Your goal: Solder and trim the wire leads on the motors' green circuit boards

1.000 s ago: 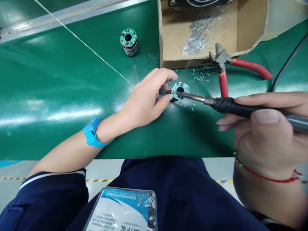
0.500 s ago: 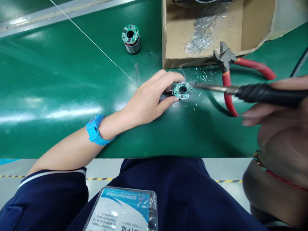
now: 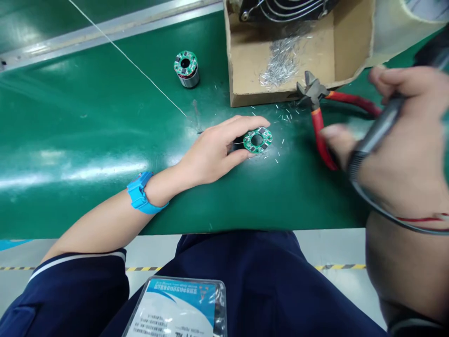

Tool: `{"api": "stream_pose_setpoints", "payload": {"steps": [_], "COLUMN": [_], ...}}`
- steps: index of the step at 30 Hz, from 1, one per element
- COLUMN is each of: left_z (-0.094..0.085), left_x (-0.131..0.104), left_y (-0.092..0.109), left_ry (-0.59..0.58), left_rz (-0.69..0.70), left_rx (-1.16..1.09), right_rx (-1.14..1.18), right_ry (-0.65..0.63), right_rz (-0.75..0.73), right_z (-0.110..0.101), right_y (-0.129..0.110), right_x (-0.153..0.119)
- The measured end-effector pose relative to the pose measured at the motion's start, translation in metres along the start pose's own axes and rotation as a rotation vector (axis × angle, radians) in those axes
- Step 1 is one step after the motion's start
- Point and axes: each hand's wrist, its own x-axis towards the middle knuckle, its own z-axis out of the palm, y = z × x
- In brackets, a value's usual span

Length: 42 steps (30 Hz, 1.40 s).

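My left hand (image 3: pixel 217 150) is closed around a motor stator topped by a round green circuit board (image 3: pixel 257 140). The board's centre hole faces up, and my palm and fingers hide most of the body. A thin piece of wire (image 3: pixel 238 143) shows between thumb and forefinger, touching or close to the board's left edge. At the right, my right hand (image 3: pixel 403 135), blurred, grips a soldering iron (image 3: pixel 382 124). Its cable end hangs towards me, while its front end points to the upper right, away from the board.
Red-handled cutters (image 3: pixel 315 93) lie against a cardboard box (image 3: pixel 257 99) holding wire clippings (image 3: pixel 280 63) and a fan (image 3: pixel 287 8). Loose clippings dot the green table (image 3: pixel 87 126). A second stator (image 3: pixel 187 70) stands behind my left hand. Solder wire (image 3: pixel 129 59) stretches to the upper left.
My right hand has drawn the soldering iron away from the board and swung its tip to the upper right. The smoke over the board is gone. My left hand keeps its hold.
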Motion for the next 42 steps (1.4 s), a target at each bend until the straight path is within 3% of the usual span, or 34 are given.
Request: {"api": "stream_pose_setpoints", "payload": {"steps": [3,7,11,17,23,27,29,32,34,36,39,42], "left_z": [-0.002,0.0,0.002,0.0,-0.001,-0.001,-0.001,-0.004,-0.013,-0.028,-0.064,-0.105], "left_x": [-0.003,-0.004,-0.002,-0.003,-0.004,-0.004,-0.005,-0.008,-0.007,0.0,0.026,0.063], "left_y": [-0.001,-0.002,0.0,0.007,0.007,0.007,0.008,0.007,0.004,-0.006,-0.032,-0.067], "left_ry": [-0.021,-0.002,0.084,0.085,0.095,0.123,0.134,0.19,0.269,0.366,0.489,0.558], "left_rz": [-0.023,-0.029,0.026,0.006,0.02,0.019,0.016,0.026,0.005,-0.053,-0.131,-0.259], "left_rx": [-0.097,-0.114,-0.002,0.147,0.306,0.311,0.284,0.241,0.237,0.26,0.316,0.424], "right_rx": [-0.096,-0.139,-0.098,-0.193,-0.284,-0.344,-0.415,-0.473,-0.397,-0.276,-0.171,-0.072], "right_ry": [-0.096,-0.056,-0.012,-0.169,-0.125,-0.029,0.019,-0.015,0.011,0.115,0.263,0.306], "right_rz": [0.016,0.05,-0.101,-0.309,-0.47,-0.355,-0.169,0.08,0.104,0.018,-0.063,0.059], "right_z": [0.007,0.01,0.004,-0.011,-0.024,-0.02,-0.012,0.002,0.01,0.013,0.015,0.016], "right_y": [0.005,0.003,-0.011,-0.023,-0.028,-0.031,-0.029,-0.024,-0.02,-0.015,-0.006,0.002], "right_x": [-0.002,-0.012,-0.021,-0.01,-0.003,0.001,0.007,0.015,0.018,0.018,0.017,0.015]}}
